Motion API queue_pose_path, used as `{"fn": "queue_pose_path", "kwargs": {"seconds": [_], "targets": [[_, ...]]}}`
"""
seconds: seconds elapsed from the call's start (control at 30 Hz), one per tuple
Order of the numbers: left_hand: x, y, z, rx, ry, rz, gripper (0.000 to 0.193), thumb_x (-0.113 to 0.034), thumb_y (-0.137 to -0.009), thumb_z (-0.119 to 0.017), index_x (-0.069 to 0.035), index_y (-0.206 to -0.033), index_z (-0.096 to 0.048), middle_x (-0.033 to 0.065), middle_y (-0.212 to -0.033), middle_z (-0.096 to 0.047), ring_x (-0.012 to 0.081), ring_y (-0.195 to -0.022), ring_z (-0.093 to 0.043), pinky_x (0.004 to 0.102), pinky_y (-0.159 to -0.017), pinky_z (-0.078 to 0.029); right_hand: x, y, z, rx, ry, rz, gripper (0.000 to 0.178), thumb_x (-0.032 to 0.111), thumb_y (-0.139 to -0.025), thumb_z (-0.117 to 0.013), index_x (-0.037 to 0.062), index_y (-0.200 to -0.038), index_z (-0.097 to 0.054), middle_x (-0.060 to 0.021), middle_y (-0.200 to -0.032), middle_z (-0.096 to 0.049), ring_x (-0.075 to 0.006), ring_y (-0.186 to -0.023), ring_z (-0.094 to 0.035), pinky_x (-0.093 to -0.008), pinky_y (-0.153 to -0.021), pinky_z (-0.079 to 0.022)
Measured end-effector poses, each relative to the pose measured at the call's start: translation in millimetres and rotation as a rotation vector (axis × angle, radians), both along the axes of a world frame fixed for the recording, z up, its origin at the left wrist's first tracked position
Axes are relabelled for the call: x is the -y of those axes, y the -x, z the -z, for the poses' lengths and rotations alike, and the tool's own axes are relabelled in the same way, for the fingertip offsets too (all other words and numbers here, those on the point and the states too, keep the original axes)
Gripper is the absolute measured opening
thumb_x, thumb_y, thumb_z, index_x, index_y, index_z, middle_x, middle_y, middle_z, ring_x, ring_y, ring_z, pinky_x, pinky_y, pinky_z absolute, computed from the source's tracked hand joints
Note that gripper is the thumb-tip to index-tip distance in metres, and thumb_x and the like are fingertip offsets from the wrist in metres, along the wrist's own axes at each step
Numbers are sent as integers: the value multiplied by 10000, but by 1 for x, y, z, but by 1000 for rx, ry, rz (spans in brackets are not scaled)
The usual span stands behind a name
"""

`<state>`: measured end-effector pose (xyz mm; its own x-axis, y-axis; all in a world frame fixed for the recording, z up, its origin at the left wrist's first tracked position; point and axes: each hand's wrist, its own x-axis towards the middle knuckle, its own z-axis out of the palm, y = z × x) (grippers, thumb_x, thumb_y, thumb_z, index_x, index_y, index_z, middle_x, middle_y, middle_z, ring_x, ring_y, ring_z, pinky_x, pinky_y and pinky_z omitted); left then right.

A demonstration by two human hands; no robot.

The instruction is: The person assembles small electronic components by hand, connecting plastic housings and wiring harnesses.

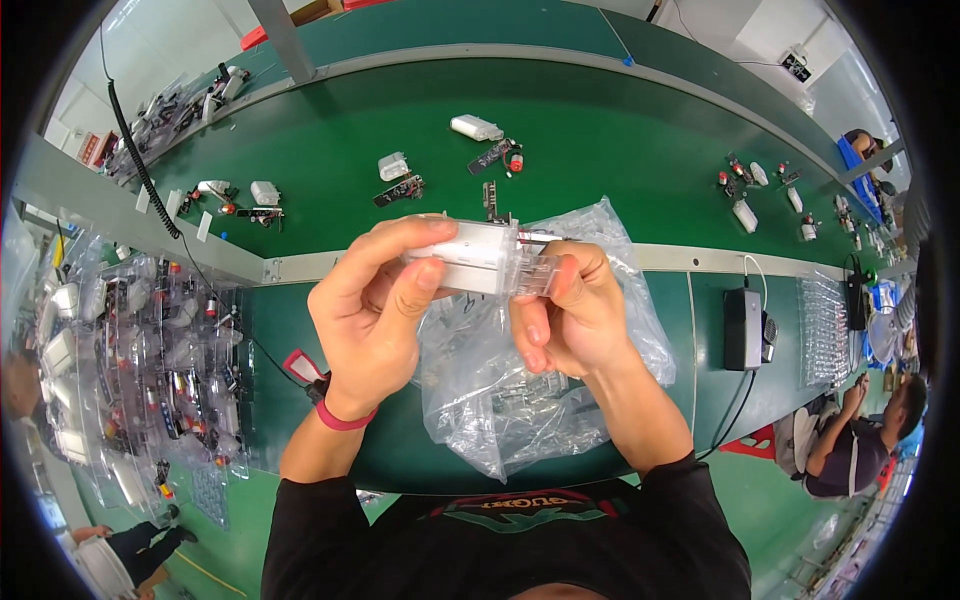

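Observation:
In front of me, above a clear plastic bag, my left hand [372,295] grips a white oblong casing [462,262] between thumb and fingers. A clear plastic piece [532,274] sits at the casing's right end, touching it. The thumb and forefinger of my right hand [588,318] pinch that clear piece; thin wires run beside it. Just beyond the casing a small dark circuit board [490,198] shows, and I cannot tell whether it is attached. The bag [470,400] lies crumpled on the bench with clear parts inside.
Across the green bench [340,130] lie several white casings [476,127] with circuit boards. Stacked clear trays [170,370] of parts stand at left. A dark box-shaped device [742,330] with cables is at right, near clear trays [822,325]. Another person [860,440] sits at far right.

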<state>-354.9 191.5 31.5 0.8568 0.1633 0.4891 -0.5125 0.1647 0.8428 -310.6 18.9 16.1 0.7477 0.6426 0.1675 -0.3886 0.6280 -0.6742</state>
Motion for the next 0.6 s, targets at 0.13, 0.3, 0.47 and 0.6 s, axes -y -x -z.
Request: {"fn": "queue_pose_path", "kwargs": {"seconds": [0.13, 0.3, 0.47, 0.6], "targets": [[1, 5, -2, 58, -80, -56, 211, -56, -886, -573, 48, -1068, -588, 131, -1064, -594, 124, -867, -589, 217, -677, -516, 0, 3, 2, 20, -28, -27, 379, 307, -899, -543, -59, -813, -597, -103, -527, -546, -213, -402, -569, -268, -295, -372], [5, 2, -4, -52, -103, -50, 235, -49, -889, -564, 43, -1105, -563, 122, -1058, -595, 121, -898, -583, 225, -692, -522, 1, -2, 6, 30, -17, 41, 410, 341, -911, -522, -51, -807, -588, -92, -507, -523, -203, -379, -547, -270, -293, -372], [13, -20, -20, -227, 80, 22, 291, -114, -928, -501, 26, -1183, -506, 125, -1066, -580, 192, -935, -614, 325, -762, -568, 21, -4, -39, 74, 499, 405, 426, 348, -955, -454, -41, -858, -596, -11, -470, -460, -99, -337, -448, -224, -302, -273], [0, -56, -19, -223, 106, 3, 261, -68, -900, -526, 68, -1123, -528, 160, -1037, -595, 220, -926, -622, 316, -791, -556, 90, 25, -36, 695, 593, 126, 280, 249, -901, -552, -22, -919, -620, -62, -584, -594, -120, -434, -543, -242, -397, -393]]}}
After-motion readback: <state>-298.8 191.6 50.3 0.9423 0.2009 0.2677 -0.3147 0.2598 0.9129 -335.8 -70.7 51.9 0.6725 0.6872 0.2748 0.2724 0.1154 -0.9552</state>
